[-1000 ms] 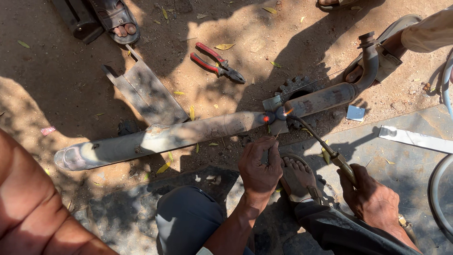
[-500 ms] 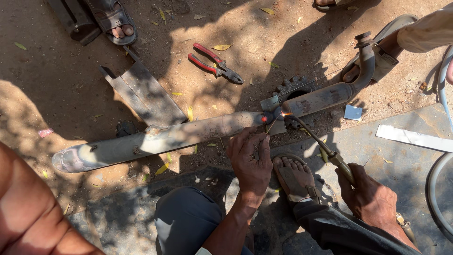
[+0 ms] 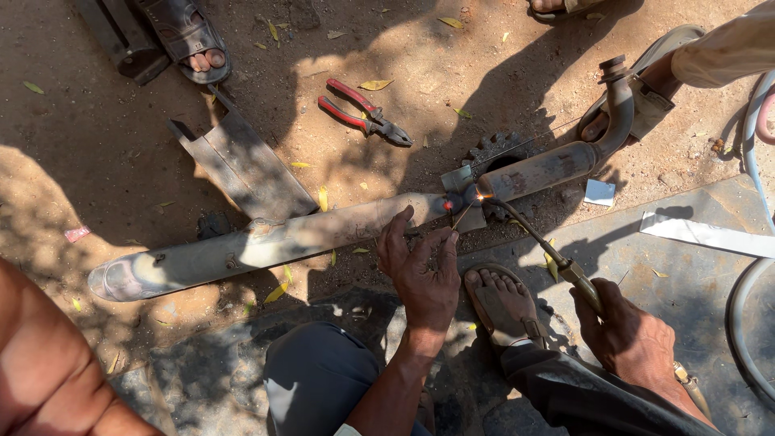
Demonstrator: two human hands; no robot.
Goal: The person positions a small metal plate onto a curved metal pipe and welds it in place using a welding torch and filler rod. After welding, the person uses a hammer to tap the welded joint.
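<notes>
Both hands are at work low in frame: left hand (image 3: 424,270) hovers just below the exhaust pipe (image 3: 323,234), fingers spread and half curled, pinching a thin filler rod (image 3: 462,214) toward the glowing joint; the grip itself is too small to make out, so can't tell how tight. Right hand (image 3: 626,335) is clenched round the brass handle of a gas torch (image 3: 537,242), its bent tip touching the joint w/ a small bright flame. Exhaust lies on the dirt ground, running from lower left up to the right, where its narrow curved header end (image 3: 617,105) rests by another person's sandalled foot (image 3: 638,105). Judging by look: a long steel muffler, stiff, fairly heavy, dusty rather than slick, prob. very hot near the weld, so best held far from the glow, at the fat left end or mid-body. Rod looks light and whippy. Count: 1 exhaust, 1 torch, 1 rod, 1 pair of red-handled pliers (image 3: 363,113) on the dirt above the pipe, 1 bent sheet-metal piece (image 3: 242,165) beside it, 1 toothed sprocket (image 3: 496,149) behind the joint, 1 small square metal scrap (image 3: 600,192), 1 flat white strip (image 3: 706,234) at right. Wearer's own sandalled foot (image 3: 500,303) sits between the hands; another sandalled foot (image 3: 190,36) at top left.
</notes>
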